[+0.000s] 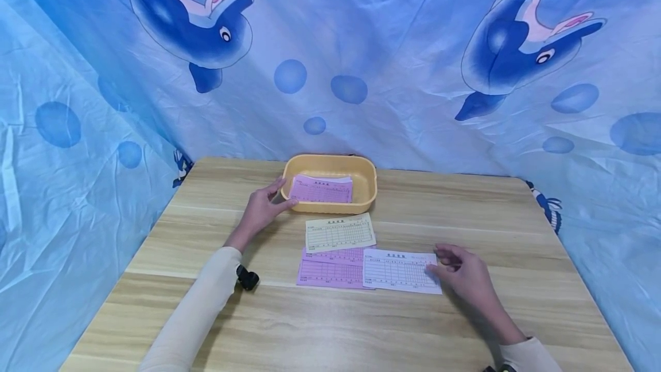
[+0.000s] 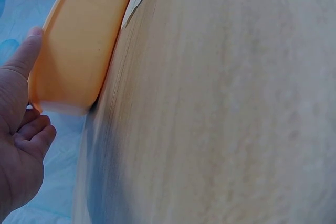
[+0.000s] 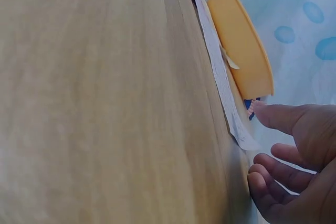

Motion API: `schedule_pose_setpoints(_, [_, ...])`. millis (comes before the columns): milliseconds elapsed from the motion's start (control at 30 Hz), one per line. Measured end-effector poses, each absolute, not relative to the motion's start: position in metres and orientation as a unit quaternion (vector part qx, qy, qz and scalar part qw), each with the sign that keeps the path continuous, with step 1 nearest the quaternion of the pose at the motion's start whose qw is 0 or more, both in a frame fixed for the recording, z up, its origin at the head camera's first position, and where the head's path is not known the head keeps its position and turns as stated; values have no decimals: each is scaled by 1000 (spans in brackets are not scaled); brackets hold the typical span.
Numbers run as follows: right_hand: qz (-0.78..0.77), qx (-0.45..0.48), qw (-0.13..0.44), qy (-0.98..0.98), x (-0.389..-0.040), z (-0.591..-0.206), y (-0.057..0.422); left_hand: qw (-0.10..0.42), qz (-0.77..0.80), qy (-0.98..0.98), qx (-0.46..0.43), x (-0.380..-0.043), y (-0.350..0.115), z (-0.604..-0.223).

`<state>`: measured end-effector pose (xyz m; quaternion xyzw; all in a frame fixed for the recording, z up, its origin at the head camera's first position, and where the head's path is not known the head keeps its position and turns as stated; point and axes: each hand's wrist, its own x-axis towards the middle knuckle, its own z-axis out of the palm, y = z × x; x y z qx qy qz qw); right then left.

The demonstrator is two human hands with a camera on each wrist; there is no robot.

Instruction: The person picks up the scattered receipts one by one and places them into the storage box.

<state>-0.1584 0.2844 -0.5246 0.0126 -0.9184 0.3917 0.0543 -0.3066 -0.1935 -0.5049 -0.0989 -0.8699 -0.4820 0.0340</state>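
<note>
My left hand (image 1: 262, 206) holds the left end of a yellow-orange plastic basket (image 1: 368, 202), thumb along its front rim and fingers at the outer left side. Pink printed form slips (image 1: 322, 189) lie in the basket's left part, with a white edge showing behind. My right hand (image 1: 463, 271) is at the right edge of a white form slip (image 1: 400, 268). In the right wrist view its thumb and fingers stand apart around the slip's raised end (image 3: 244, 139). A cream form slip (image 1: 341, 232) and pink form slips (image 1: 333, 274) overlap left of the white one.
All this is on a wood-grain table (image 1: 330, 326). Behind and at the sides hangs a blue curtain (image 1: 403, 136) with dolphins, close against the table's back edge. A black wrist device (image 1: 248, 278) sits on the left forearm.
</note>
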Motion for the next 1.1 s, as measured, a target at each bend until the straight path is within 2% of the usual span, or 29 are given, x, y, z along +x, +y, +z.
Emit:
schedule_pose_setpoints(533, [377,15,33,-926,-158,-531,279,47,-487,-865,-110,-307,-194,-508])
schedule_pose_setpoints(833, [406,41,63,-911,-154,-528,277,45,-490,-863,-111,-307,-194,-510])
schedule_pose_setpoints(1100, [436,5,20,-900,-155,-518,276,48,-488,-865,-111,-307,-194,-509])
